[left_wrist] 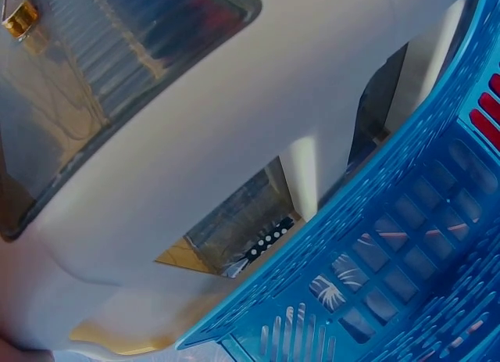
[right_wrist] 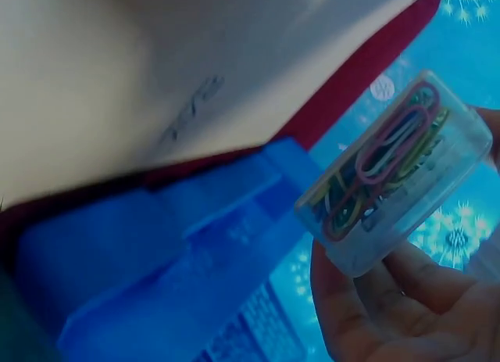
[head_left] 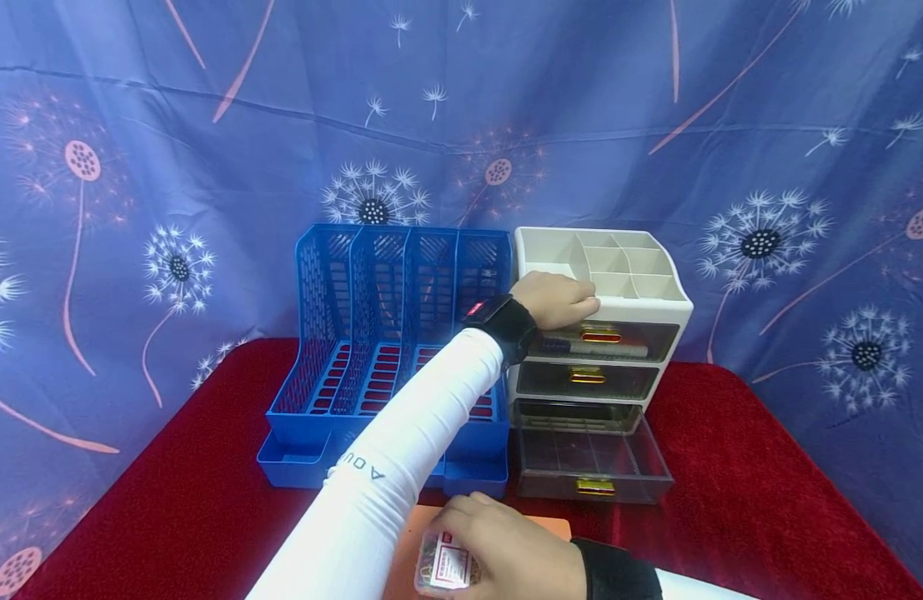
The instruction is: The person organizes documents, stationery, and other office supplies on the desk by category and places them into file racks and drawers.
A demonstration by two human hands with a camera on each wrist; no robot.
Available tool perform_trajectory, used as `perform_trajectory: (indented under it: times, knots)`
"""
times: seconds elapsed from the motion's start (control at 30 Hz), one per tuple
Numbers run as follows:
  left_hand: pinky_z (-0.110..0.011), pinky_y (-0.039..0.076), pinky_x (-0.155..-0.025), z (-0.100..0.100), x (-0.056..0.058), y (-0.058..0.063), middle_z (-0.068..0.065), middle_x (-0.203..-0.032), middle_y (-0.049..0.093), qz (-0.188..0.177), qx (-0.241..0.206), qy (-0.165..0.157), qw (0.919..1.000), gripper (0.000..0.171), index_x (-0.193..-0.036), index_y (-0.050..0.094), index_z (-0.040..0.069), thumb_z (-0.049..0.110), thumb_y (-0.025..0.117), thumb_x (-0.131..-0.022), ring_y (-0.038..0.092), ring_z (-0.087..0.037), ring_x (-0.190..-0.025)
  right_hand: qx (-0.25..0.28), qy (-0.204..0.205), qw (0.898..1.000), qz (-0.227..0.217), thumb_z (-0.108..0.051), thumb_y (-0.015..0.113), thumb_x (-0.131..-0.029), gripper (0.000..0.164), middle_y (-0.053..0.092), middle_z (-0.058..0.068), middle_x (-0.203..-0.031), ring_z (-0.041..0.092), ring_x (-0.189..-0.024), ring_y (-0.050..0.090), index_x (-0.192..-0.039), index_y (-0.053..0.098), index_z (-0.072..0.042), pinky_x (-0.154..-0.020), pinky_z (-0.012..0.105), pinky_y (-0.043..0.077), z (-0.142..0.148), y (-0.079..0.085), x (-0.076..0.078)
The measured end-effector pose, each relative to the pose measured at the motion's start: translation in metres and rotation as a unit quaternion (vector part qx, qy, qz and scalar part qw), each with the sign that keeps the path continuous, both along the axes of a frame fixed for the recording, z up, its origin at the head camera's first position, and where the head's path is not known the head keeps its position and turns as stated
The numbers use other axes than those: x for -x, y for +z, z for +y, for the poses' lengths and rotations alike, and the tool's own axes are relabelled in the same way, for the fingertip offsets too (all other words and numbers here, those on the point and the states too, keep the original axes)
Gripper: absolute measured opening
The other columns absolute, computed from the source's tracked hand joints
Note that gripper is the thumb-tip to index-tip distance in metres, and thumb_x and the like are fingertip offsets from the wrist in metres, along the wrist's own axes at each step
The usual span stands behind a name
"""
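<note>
Red-covered table, near edge: paperclip box, pinched in right hand, front-left of pulled-out drawer. Left hand: at white organizer, upper left; finger closure unclear.

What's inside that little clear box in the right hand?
Paper clips, pink and yellow ones among them, show through the clear box. In the head view, its label and the right hand hide some contents.

Label text seems illegibly small
</note>
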State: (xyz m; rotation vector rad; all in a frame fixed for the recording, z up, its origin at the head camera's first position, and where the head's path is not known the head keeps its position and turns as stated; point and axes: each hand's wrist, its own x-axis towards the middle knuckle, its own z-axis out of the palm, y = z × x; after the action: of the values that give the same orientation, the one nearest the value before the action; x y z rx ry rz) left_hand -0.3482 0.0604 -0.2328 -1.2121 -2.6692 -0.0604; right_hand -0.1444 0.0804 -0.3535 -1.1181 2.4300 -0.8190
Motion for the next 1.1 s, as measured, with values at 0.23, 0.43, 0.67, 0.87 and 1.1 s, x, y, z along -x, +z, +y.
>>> perform_trajectory:
  times: [0.23, 0.43, 0.67, 0.87, 1.1]
  knots:
    - [-0.029, 0.037, -0.066, 0.001, -0.001, 0.0, 0.007, -0.078, 0.052, -0.002, -0.003, -0.003, 1.0, 0.027, -0.09, 0.054, 0.02, 0.035, 0.032, -0.097, 0.051, -0.01, -0.076, 0.01, -0.023, 0.998, 0.064, -0.036, 0.075, -0.075, 0.044, 0.059, -0.015, -0.108, -0.001, -0.091, 0.05, -0.114, 0.058, -0.023, -0.08, 0.021, 0.047, 0.018, 0.016, 0.001]
    - [-0.029, 0.038, -0.066, 0.002, -0.001, 0.001, 0.007, -0.078, 0.052, -0.001, -0.003, -0.003, 1.0, 0.027, -0.089, 0.054, 0.02, 0.035, 0.032, -0.097, 0.051, -0.01, -0.075, 0.027, -0.051, 0.993, 0.102, -0.028, 0.077, -0.073, 0.044, 0.061, -0.009, -0.108, 0.002, -0.092, 0.052, -0.113, 0.061, -0.017, -0.081, 0.024, 0.048, 0.036, 0.025, 0.008]
    - [-0.029, 0.038, -0.066, 0.001, 0.0, -0.001, 0.007, -0.077, 0.052, 0.004, -0.006, -0.002, 1.0, 0.028, -0.09, 0.055, 0.02, 0.035, 0.033, -0.097, 0.051, -0.01, -0.075, 0.036, -0.09, 0.985, 0.142, -0.023, 0.079, -0.072, 0.048, 0.062, -0.003, -0.108, 0.007, -0.09, 0.055, -0.115, 0.061, -0.013, -0.078, 0.026, 0.05, 0.057, 0.034, 0.018]
    - [-0.028, 0.037, -0.066, 0.0, -0.001, -0.001, 0.006, -0.077, 0.052, 0.0, -0.011, -0.001, 0.9999, 0.029, -0.09, 0.055, 0.02, 0.036, 0.033, -0.097, 0.051, -0.01, -0.075, 0.04, -0.109, 0.972, 0.207, -0.024, 0.079, -0.073, 0.046, 0.063, 0.001, -0.108, 0.01, -0.09, 0.057, -0.113, 0.062, -0.01, -0.077, 0.028, 0.051, 0.077, 0.04, 0.028]
    - [-0.028, 0.038, -0.067, 0.0, -0.002, 0.0, 0.006, -0.077, 0.053, -0.004, -0.011, 0.003, 0.9999, 0.029, -0.09, 0.055, 0.019, 0.035, 0.033, -0.097, 0.052, -0.01, -0.076, 0.034, -0.152, 0.959, 0.235, -0.015, 0.08, -0.07, 0.047, 0.064, 0.007, -0.103, 0.012, -0.083, 0.057, -0.112, 0.062, -0.005, -0.069, 0.027, 0.051, 0.099, 0.046, 0.046]
